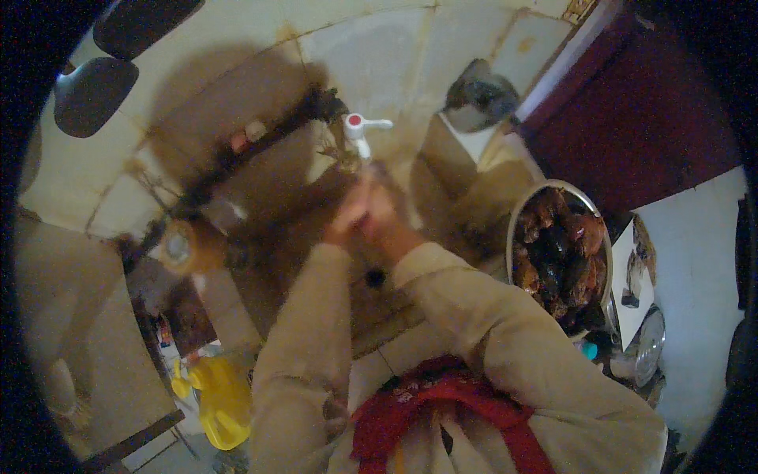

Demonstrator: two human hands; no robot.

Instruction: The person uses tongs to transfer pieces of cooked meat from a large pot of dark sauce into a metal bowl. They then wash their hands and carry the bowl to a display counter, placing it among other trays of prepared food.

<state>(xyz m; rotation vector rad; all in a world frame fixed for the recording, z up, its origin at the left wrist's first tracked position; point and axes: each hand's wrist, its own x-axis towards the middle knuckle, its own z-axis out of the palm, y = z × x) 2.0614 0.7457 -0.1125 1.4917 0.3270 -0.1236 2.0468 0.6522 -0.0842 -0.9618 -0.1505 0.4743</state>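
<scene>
My left hand (pixel 346 216) and my right hand (pixel 385 216) are pressed together just below a white tap (pixel 362 139) with a red dot on its handle. Motion blur hides the fingers, and I cannot make out anything held between the palms. Beneath them lies a brown-looking sink basin (pixel 296 284), its dark drain hole (pixel 375 277) showing below my right wrist. Long beige sleeves (pixel 308 308) cover both arms down to the wrists. A red cloth (pixel 438 391) hangs at my front.
Right of the sink stands a round bowl (pixel 598 207) of dark, glossy chunks of food. A clear container (pixel 642 349) and a teal cap (pixel 588 349) are near it. A dark metal pot (pixel 482 95) is behind; a yellow plastic jug (pixel 225 409) and an orange-sided container (pixel 183 246) are left.
</scene>
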